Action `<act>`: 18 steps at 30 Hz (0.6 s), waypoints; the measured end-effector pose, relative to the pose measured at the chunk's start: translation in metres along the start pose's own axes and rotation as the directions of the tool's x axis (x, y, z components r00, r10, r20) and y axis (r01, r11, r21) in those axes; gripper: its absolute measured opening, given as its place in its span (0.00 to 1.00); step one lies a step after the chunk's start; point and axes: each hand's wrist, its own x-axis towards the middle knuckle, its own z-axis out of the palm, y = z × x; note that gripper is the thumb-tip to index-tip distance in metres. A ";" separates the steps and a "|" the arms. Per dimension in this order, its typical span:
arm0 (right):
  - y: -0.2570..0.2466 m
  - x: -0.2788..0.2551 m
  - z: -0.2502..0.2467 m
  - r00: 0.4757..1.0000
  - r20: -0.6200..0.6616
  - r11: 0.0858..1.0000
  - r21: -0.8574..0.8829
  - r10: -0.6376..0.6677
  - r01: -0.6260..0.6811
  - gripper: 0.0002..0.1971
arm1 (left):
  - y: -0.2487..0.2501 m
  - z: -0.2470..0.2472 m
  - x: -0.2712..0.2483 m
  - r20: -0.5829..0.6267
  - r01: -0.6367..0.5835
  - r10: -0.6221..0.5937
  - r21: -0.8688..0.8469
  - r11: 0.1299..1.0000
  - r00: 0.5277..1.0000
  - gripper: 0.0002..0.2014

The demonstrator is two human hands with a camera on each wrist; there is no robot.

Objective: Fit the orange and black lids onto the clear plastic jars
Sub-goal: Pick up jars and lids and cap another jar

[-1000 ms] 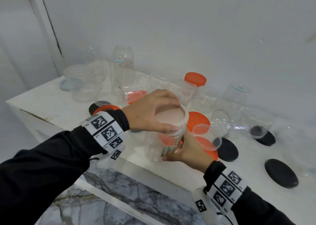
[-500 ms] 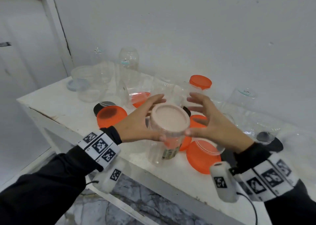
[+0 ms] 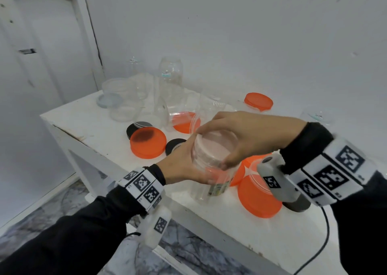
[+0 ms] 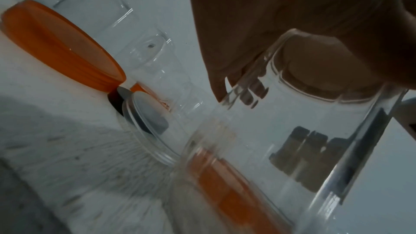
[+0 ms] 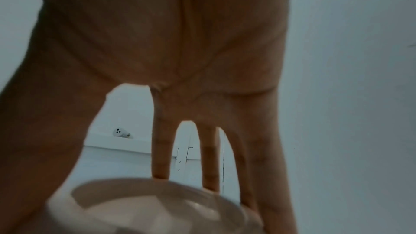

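Note:
A clear plastic jar stands near the table's front edge with a pale pink lid on its mouth. My left hand grips the jar body from the left, just below the lid. In the left wrist view the jar fills the right side, and fingers show through its wall. My right hand reaches over from the right and grips the lid's rim, thumb on the near side. The right wrist view shows the right hand's fingers reaching down to the lid.
Loose orange lids lie at the left and at the front right, with black lids between. Several empty clear jars stand at the back, one with an orange lid. The table's front edge is close.
Half a second ago both hands hovered open beside the lid. Now the right hand grips the lid from above and the left hand grips the jar body.

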 end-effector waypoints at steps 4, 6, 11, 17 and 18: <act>0.003 0.001 0.001 0.998 0.012 0.998 0.006 -0.066 0.066 0.40 | 0.003 -0.002 0.000 -0.010 0.018 -0.017 0.049 0.999 1.000 0.49; 0.004 0.000 0.000 0.996 0.018 0.996 0.011 -0.091 0.091 0.40 | 0.005 -0.004 0.000 0.005 0.023 -0.024 0.050 0.998 1.000 0.47; 0.006 0.002 -0.002 0.989 0.047 0.990 0.023 -0.138 0.137 0.40 | 0.011 -0.009 0.000 0.118 0.039 -0.037 -0.016 0.999 0.992 0.39; 0.001 -0.002 -0.006 0.981 0.093 0.985 0.054 -0.171 0.166 0.39 | 0.008 -0.013 0.000 0.130 0.087 -0.088 0.009 0.996 0.988 0.40; 0.000 -0.002 -0.007 0.980 0.102 0.984 0.067 -0.174 0.167 0.39 | 0.008 -0.013 0.001 0.137 0.086 -0.086 0.005 0.996 0.987 0.41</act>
